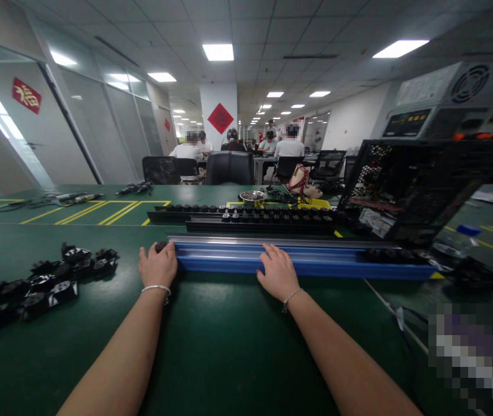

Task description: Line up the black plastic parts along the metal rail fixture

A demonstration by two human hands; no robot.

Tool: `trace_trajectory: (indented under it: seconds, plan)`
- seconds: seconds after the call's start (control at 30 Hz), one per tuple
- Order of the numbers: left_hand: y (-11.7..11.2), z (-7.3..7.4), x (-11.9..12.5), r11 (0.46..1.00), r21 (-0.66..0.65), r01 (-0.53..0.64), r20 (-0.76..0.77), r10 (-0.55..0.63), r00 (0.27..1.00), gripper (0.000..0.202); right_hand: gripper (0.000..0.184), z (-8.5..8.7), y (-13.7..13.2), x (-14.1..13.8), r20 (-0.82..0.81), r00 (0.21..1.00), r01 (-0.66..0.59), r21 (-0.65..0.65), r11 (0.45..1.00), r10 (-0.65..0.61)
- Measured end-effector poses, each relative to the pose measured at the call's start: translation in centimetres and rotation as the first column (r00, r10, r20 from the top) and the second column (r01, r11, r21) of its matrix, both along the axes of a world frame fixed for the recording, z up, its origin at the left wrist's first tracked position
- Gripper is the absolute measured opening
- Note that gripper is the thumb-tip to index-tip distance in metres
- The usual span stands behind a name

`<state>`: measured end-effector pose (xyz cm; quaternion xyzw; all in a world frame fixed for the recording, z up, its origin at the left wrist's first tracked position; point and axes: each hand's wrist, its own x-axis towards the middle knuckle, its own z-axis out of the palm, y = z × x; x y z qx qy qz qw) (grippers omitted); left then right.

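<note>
A long blue rail [315, 260] with a silver top edge lies across the green table [229, 341] in front of me. My left hand [158, 266] is closed at the rail's left end, fingers curled over a small black part there. My right hand [277, 271] rests on the rail's near side around its middle, fingers bent over the blue face. Behind it lie two black rails [255, 218] carrying rows of small black parts.
A heap of several black parts [42, 286] lies at the left. An open black computer case [419, 190] stands at the right with a bottle [460, 242] beside it. A metal bowl [252, 197], tools [73, 198] and chairs sit farther back, where people are seated.
</note>
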<state>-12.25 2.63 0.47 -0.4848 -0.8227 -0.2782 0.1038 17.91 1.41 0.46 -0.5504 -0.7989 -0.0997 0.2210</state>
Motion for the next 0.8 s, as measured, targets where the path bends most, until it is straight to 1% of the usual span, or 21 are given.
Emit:
trace_trajectory:
  seconds: [0.1,0.2,0.47,0.63,0.8]
  plan:
    - [0.2,-0.1,-0.3,1.0,0.008,0.013,0.005,-0.013,1.0,0.049,0.025,0.0,0.0,0.0,-0.003,1.0,-0.001,-0.002,1.0,0.001]
    - [0.2,0.0,-0.4,1.0,0.006,0.005,0.054,-0.005,0.999,0.048,0.025,0.0,0.0,0.0,-0.004,1.0,0.002,-0.007,1.0,-0.002]
    - [-0.1,0.8,-0.5,0.999,-0.044,0.001,0.143,0.005,0.99,0.053,0.025,0.1,-0.1,0.0,-0.004,1.0,-0.001,-0.001,1.0,0.001]
    - [0.0,0.9,-0.9,0.997,-0.072,0.003,0.176,0.009,0.984,0.055,0.025,0.0,0.0,0.0,-0.009,1.0,-0.006,0.0,1.0,0.006]
    - [0.0,0.9,-1.5,0.998,-0.053,0.023,0.2,-0.012,0.98,0.056,0.026,-0.1,0.1,0.0,-0.008,1.0,0.001,0.008,1.0,0.0]
